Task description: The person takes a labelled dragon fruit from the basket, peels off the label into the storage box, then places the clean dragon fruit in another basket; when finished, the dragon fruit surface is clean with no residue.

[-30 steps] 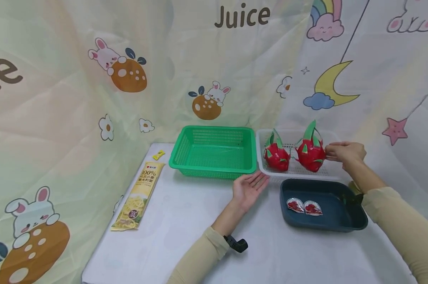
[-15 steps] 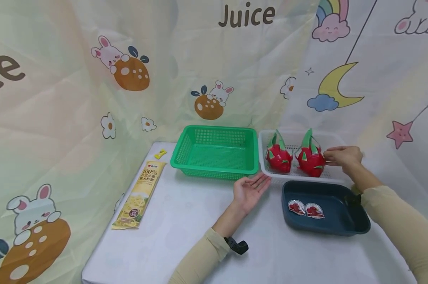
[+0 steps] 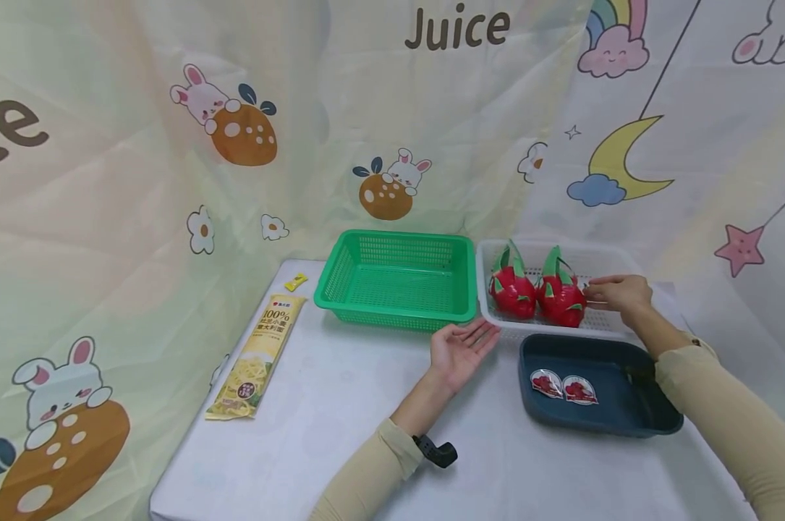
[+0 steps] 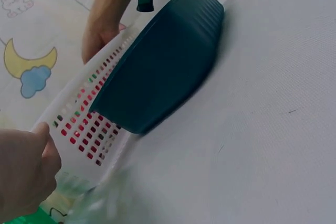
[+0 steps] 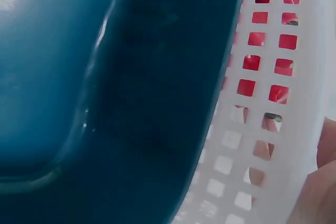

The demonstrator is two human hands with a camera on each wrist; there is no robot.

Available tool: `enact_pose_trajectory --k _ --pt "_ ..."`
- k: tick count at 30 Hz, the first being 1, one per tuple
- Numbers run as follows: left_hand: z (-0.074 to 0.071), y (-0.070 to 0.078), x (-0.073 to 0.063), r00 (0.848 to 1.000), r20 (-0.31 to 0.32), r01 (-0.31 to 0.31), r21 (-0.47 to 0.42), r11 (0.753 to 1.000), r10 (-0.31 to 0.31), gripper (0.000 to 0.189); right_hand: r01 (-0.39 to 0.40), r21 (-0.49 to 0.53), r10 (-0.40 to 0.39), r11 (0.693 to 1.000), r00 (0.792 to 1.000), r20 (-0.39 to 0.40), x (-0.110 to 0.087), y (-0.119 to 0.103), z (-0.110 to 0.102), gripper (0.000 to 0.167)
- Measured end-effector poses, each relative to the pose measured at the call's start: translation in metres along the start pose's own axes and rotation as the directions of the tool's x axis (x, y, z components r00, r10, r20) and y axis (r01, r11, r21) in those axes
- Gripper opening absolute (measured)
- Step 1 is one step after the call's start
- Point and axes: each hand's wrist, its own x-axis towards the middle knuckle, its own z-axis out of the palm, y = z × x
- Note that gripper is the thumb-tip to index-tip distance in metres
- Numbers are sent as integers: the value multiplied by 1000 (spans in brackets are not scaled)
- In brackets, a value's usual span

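Observation:
Two red dragon fruits with green leaf tips, the left dragon fruit and the right dragon fruit, stand close together in a white perforated basket. My right hand reaches into the basket with fingers fairly straight, their tips at the right dragon fruit's right side. At the basket's front left corner, my left hand lies palm up, fingers extended to the rim. The left wrist view shows this left hand beside the basket's end. Through the holes in the right wrist view, red fruit shows; most of the right hand is out of frame.
A green basket adjoins the white one on the left. In front stands a dark blue tray with two round red-and-white stickers. A yellow pasta packet and a small yellow sachet lie at the table's left side.
The right dragon fruit has come down and shifted left, close beside the other one. My right hand has moved left with it. The left hand stays at the basket corner.

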Motion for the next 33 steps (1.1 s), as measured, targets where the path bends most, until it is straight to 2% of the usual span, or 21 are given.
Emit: enact_pose_trajectory --k 5,10,13,18,22,25,28,31,33 --pt "0 -1 1 1000 0 -4 9 1000 4 53 5 -3 -4 1000 998 55 -2 5 -4 60" --pt "1 -1 1 1000 -9 -2 29 1000 2 52 29 57 -37 998 988 149 -6 8 -7 64" --pt "1 1 0 1000 -7 -4 68 998 5 52 42 90 -56 995 984 166 -10 4 -9 68" --pt "4 5 -1 1000 5 -5 127 992 5 54 83 66 -90 994 990 109 -22 -10 -13 86" --pt "11 9 -10 998 -59 44 175 984 -34 57 160 -40 -160 986 987 19 -36 -22 -14 90" --pt "22 13 -20 993 -90 100 236 967 -81 58 241 -125 -249 962 967 -49 -49 -32 -10 84" --pt "35 24 -30 994 -50 112 306 945 -102 54 322 -173 -341 931 935 -96 -62 -41 -3 77" --pt "44 44 -38 998 31 46 404 914 -64 50 398 -197 -422 896 902 -93 -75 -50 7 71" --pt "47 60 -41 996 90 -28 493 870 -19 48 435 -227 -460 871 885 -72 -84 -55 13 71"
